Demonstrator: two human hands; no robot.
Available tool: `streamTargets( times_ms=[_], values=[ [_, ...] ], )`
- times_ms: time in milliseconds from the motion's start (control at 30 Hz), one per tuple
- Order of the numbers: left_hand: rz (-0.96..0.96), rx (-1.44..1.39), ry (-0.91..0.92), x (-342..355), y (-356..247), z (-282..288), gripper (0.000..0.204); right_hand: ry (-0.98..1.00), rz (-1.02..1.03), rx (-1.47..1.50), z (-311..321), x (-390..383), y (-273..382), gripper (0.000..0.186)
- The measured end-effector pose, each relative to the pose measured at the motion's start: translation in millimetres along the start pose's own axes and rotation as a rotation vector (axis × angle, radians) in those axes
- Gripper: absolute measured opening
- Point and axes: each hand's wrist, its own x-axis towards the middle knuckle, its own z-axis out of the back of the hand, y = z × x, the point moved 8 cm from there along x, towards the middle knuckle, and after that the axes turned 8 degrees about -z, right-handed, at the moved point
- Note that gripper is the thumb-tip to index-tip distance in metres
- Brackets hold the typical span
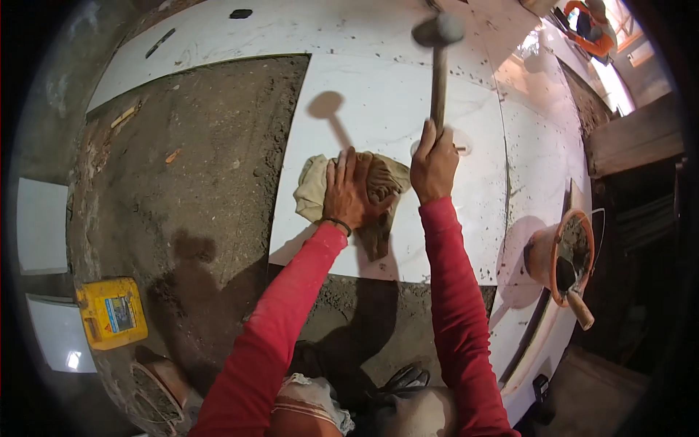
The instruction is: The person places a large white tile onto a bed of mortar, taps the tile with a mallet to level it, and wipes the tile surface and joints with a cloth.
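My right hand point(435, 162) is closed round the wooden handle of a mallet point(439, 80), whose dark and pale head is raised toward the far side. Below it lies a large white floor tile point(466, 218) with faint veins. My left hand point(348, 191) lies flat with its fingers stretched out on a crumpled, dirty beige cloth point(312, 188) on that tile. A round suction cup or disc point(457, 143) sits on the tile, partly hidden behind my right hand.
Grey mortar bed point(211, 138) borders the tile on the left. A yellow jerrycan point(113, 313) and a bucket point(156, 393) stand at left. At right is an orange bucket point(542, 255) holding mortar and a wooden-handled tool point(580, 309). Far right, another person point(593, 33) works.
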Motion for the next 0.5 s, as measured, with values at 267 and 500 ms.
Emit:
streamTargets(
  times_ms=[267, 500],
  values=[
    [-0.023, 0.048, 0.023, -2, -4, -3, 0.109, 0.295, -0.406, -0.276, -19, 4, -22, 0.037],
    [-0.059, 0.029, -0.049, 0, 0, -2, 0.103, 0.175, -0.244, 0.006, -1, 1, 1, 0.035]
  ],
)
